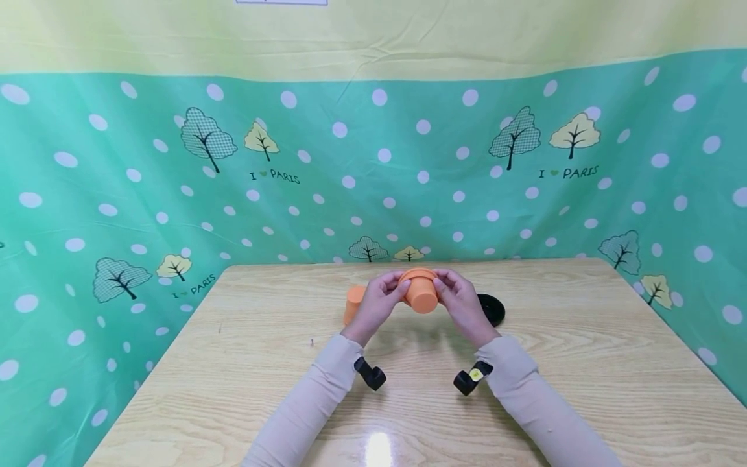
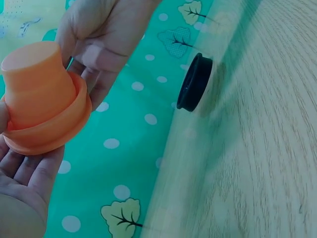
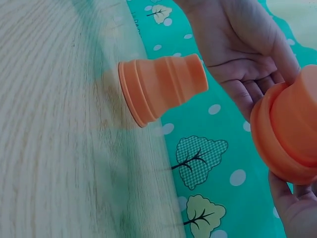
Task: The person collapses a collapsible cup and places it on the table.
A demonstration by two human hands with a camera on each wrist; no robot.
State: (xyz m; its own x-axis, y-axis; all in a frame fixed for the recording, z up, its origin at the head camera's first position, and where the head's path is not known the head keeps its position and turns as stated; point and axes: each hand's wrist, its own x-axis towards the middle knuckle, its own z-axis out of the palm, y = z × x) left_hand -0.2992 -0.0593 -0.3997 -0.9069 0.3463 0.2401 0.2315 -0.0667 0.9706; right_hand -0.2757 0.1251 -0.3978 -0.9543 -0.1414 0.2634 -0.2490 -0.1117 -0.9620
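Note:
An orange collapsible cup [image 1: 423,297] is held upside down above the table, its wide rim folded around the narrower base. My left hand [image 1: 380,303] grips the rim from the left, thumb on the near side and fingers behind. On the opposite side, my right hand [image 1: 460,303] pinches the same rim. The left wrist view shows the folded ring of the held cup [image 2: 42,96] close up. A second orange cup [image 3: 163,87] stands base up and stretched out on the table, partly hidden behind my left hand in the head view. Beyond my right hand lies a round black lid [image 1: 493,310].
The light wooden table [image 1: 233,389] ends at a green dotted curtain [image 1: 327,194] along the back. A tiny dark speck [image 1: 312,342] lies on the table left of my forearms. Black wrist cameras [image 1: 373,376] hang below both wrists.

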